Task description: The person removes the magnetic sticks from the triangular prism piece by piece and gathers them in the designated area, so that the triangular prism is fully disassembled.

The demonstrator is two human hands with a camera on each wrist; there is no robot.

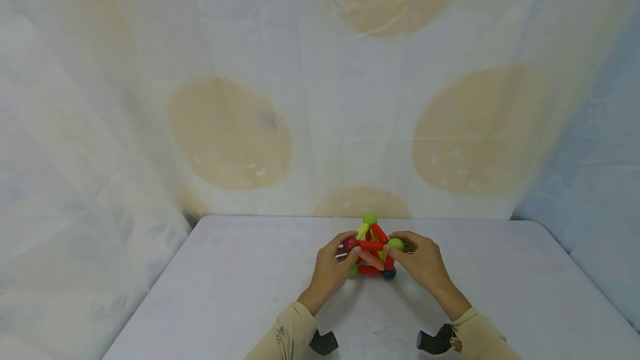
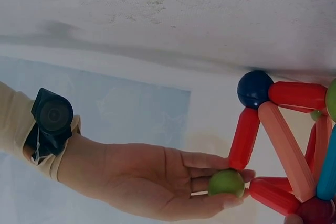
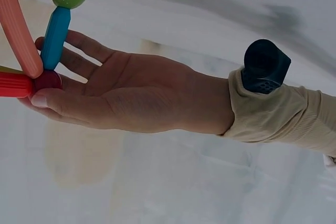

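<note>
While rod-and-ball structure [image 1: 372, 249] sits on white table [image 1: 225, 293] near far edge, it's flanked by both hands. Dark red ball [image 3: 48, 80] pinched by left hand [image 1: 331, 266]; green ball [image 2: 226, 182] pinched by right hand [image 1: 421, 260]. Patterned curtain [image 1: 230, 132] hung behind.

Both forearms reach forward over the tabletop [image 1: 240, 293], left hand [image 1: 331, 267] and right hand [image 1: 421, 261] facing, fingers lightly curled.
</note>
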